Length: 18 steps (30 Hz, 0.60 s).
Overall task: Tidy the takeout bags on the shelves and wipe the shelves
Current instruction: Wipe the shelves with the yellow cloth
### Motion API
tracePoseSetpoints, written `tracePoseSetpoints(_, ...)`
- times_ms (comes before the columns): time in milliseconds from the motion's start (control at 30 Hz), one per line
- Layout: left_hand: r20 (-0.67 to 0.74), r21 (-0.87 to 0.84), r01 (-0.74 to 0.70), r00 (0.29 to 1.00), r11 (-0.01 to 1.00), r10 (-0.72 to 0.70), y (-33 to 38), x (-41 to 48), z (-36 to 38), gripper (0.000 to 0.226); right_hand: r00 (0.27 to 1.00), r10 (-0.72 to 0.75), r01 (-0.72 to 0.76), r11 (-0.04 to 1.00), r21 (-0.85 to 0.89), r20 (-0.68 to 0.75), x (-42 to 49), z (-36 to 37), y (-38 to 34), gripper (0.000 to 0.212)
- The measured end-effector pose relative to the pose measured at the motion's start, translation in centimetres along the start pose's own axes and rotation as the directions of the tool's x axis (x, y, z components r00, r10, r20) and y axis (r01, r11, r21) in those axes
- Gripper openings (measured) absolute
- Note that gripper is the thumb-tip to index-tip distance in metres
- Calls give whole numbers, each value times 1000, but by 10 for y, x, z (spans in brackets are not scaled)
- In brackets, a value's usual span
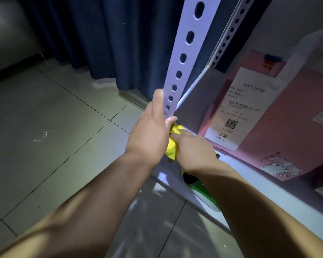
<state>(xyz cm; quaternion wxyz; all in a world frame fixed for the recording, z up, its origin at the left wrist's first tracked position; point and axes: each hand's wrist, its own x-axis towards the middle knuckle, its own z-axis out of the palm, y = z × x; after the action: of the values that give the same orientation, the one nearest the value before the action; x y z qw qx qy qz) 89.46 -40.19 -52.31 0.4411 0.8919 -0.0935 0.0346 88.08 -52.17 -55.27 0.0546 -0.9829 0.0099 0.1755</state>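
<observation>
My left hand (150, 131) grips the white perforated upright post (183, 58) of the shelf near its lower part, thumb along the post's edge. My right hand (193, 151) holds a bunched yellow cloth (172, 144) against the shelf's front left corner, right beside the post. A pink takeout bag (280, 127) with a white "luckin coffee" receipt (237, 108) numbered 366 stands on the white shelf board (268, 194) just right of my hands.
A green and white object (203, 190) pokes out below the shelf edge under my right forearm. Dark blue curtains (101, 40) hang behind the post. Grey tiled floor (50, 138) spreads to the left. A second perforated post (229, 32) stands further back.
</observation>
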Motion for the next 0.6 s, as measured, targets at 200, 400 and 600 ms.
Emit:
tracePoseSetpoints(200, -30, 19, -22, 999, 1000, 23, -2, -1, 1, 41, 1000, -23, 23, 998, 66, 0, -6, 11, 9, 58)
tracePoseSetpoints(400, -27, -31, 63, 998, 998, -63, -7, -18, 3, 46, 1000, -25, 26, 990, 136, -6, -47, 25, 22, 54)
tracePoseSetpoints(600, 10, 130, -12, 1000, 991, 11, -26, -69, 33, 35, 992, -90, 112, 954, 277, -92, -101, 58, 52, 33)
